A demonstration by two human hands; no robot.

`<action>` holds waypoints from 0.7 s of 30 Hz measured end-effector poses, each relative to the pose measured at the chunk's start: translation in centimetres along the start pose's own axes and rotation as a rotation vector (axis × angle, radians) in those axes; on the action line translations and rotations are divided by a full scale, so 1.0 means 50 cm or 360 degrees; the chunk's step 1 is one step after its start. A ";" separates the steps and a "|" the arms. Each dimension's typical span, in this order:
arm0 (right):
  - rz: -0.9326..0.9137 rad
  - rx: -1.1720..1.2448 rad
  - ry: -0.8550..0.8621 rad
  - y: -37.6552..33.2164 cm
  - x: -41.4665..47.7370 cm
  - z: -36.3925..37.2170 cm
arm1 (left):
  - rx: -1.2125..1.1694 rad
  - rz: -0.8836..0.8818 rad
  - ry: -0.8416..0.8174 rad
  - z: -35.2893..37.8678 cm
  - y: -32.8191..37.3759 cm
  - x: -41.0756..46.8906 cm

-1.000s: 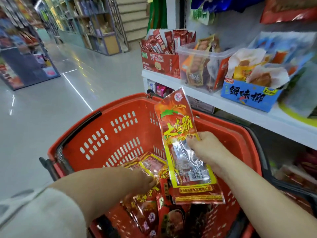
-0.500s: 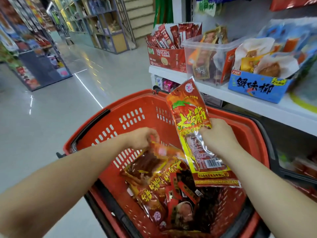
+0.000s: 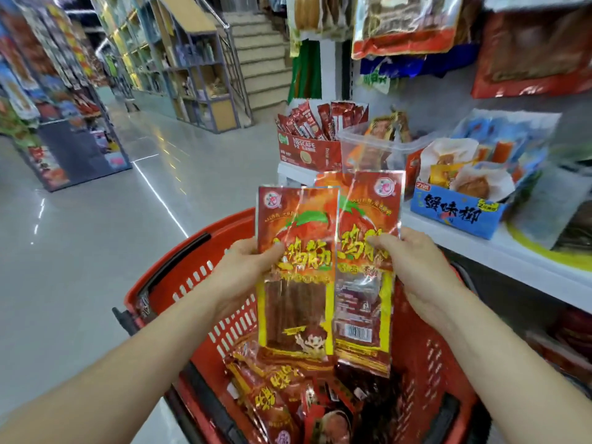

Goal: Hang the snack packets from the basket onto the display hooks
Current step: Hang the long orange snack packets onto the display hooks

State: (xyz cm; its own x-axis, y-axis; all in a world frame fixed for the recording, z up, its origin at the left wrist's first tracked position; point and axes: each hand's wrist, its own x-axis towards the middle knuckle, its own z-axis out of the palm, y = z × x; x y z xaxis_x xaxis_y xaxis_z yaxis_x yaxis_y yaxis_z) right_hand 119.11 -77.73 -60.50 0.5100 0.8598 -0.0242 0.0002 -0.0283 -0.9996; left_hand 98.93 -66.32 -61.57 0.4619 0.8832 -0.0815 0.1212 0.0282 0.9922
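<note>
- Head view, step in hand: two snack packets lifted clear of the red basket and held upright side by side above its middle, near the front edge of the white shelf on the right.
- Left hand gripping the left packet at its left edge, thumb pressed on the printed front, other fingers curled out of sight behind.
- Right hand pinching the right packet at its right edge in the same way, thumb in front.
- Left packet slightly overlapping the right one.
- By judgement, pick-up finished and hanging not yet begun for this pair.
- Next move, probably: lifting toward the hanging bags at the upper right, finding a free hook, and slipping each packet's top edge over it. No bare hook or punched hole plainly visible.
- Count: two hands, two packets in hand, one basket.
- Heap of packets left toward the basket's near edge, at least three, too overlapped for an exact count.
</note>
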 end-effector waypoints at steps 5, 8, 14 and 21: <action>-0.0134 0.0270 -0.0055 -0.059 -0.011 -0.019 | -0.0004 0.0334 0.0161 0.017 0.067 -0.014; -0.0567 0.0178 0.0075 -0.116 -0.019 -0.048 | 0.0168 0.0657 0.0089 0.035 0.138 -0.030; -0.1001 -0.0254 0.0170 -0.259 -0.070 -0.140 | 0.0257 0.1007 -0.0089 0.122 0.277 -0.053; -0.0893 -0.0122 0.0286 -0.324 -0.165 -0.272 | 0.0016 0.1027 -0.0150 0.276 0.363 -0.122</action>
State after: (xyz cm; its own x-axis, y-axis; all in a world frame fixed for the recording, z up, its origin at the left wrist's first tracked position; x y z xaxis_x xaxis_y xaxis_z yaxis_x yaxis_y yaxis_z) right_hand 126.62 -91.29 -43.91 0.5515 0.6544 0.5174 0.3709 0.3632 -0.8547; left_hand 110.45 -77.68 -44.36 0.5194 0.6765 0.5220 -0.1983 -0.4988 0.8437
